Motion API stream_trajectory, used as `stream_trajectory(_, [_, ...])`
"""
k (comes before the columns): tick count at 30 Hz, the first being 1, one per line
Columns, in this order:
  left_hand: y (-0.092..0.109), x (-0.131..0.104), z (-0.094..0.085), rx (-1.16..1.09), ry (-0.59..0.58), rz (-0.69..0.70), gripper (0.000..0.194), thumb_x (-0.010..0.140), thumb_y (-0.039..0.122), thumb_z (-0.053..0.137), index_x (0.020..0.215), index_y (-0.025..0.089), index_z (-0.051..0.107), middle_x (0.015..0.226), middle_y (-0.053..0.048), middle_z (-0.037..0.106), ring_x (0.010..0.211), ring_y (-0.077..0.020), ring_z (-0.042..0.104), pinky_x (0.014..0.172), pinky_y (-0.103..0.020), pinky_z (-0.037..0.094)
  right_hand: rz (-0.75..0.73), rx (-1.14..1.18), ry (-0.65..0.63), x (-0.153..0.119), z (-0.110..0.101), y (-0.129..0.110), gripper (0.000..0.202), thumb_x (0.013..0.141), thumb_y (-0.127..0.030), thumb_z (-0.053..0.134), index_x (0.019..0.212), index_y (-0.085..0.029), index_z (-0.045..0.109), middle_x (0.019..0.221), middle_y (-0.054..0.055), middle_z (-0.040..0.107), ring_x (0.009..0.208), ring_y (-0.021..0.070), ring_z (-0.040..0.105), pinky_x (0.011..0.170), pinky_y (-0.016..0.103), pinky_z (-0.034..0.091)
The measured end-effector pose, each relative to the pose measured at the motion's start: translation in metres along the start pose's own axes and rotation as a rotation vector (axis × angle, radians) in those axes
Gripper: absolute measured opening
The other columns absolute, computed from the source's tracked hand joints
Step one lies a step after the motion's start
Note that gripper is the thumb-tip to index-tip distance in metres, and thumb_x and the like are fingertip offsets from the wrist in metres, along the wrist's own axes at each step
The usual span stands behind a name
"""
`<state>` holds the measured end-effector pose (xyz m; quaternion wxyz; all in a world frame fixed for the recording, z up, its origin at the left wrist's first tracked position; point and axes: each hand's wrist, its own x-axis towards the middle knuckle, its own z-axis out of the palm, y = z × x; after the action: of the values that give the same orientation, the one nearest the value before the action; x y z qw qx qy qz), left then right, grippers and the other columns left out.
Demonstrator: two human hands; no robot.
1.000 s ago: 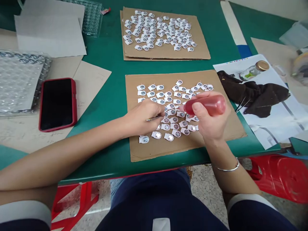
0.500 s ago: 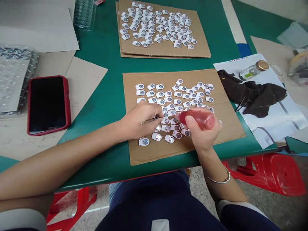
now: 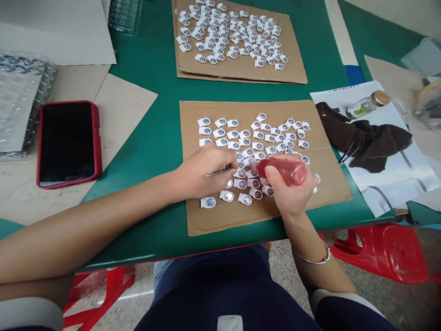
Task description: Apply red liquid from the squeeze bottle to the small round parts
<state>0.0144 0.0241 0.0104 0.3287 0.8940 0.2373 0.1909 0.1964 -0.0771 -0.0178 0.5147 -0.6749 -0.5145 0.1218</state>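
Note:
My right hand (image 3: 292,195) is wrapped round a red translucent squeeze bottle (image 3: 283,171), tilted so its nozzle points left and down at the small pieces. Pinched in my left hand (image 3: 205,171) is a slim metal tool, apparently tweezers (image 3: 219,172), whose back end sticks out to the left. Its tip is hidden by my fingers, close to the nozzle. Under both hands lies a brown cardboard sheet (image 3: 206,220) bearing many small white tags with round silvery discs, such as this tag (image 3: 208,202). Some tags are covered by my hands.
Behind, stacked cardboard (image 3: 241,76) carries more tags. At left lie a red-cased phone (image 3: 69,143) and bubble wrap (image 3: 20,105). On the right, white paper (image 3: 389,193) holds dark cloth (image 3: 375,142), a glass jar (image 3: 367,105) and thin metal tweezers (image 3: 348,154). A red stool (image 3: 396,253) stands below.
The camera view has shifted slightly, so the sheets appear a little further right. Both hands keep their grips and stay over nearly the same tags.

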Motion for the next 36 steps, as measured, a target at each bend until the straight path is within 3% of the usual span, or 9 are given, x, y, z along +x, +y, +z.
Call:
stream_trajectory(10, [-0.0010,-0.0006,0.0011,-0.016,0.016,0.004,0.012,0.071,0.008,0.053,0.073,0.014,0.063,0.063,0.003,0.062,0.057,-0.0078,0.055,0.053,-0.019,0.039,0.033,0.003,-0.006,0.0004,0.0026,-0.0010,0.029,0.065,-0.030,0.069,0.091,-0.022,0.059,0.088,0.004,0.060,0.086,0.0209,0.061,0.080,0.045,0.052])
stream_trajectory(23, [-0.0009,-0.0003,0.0004,-0.017,-0.033,-0.081,0.011,0.072,0.011,0.053,0.074,0.016,0.064,0.064,0.002,0.062,0.059,-0.0090,0.056,0.054,-0.019,0.039,-0.125,-0.032,0.040,0.0039,0.0031,-0.0095,0.023,0.064,-0.023,0.070,0.085,-0.019,0.061,0.081,0.002,0.062,0.078,0.0155,0.059,0.074,0.036,0.048])
stream_trajectory(36, [-0.0041,0.0001,0.0021,-0.031,-0.026,-0.067,0.012,0.069,0.010,0.054,0.073,0.017,0.063,0.066,0.003,0.064,0.060,-0.0087,0.057,0.054,-0.019,0.038,-0.117,-0.030,0.025,0.0027,0.0020,-0.0075,0.022,0.067,-0.025,0.068,0.086,-0.018,0.060,0.082,0.003,0.062,0.077,0.0151,0.059,0.074,0.036,0.049])
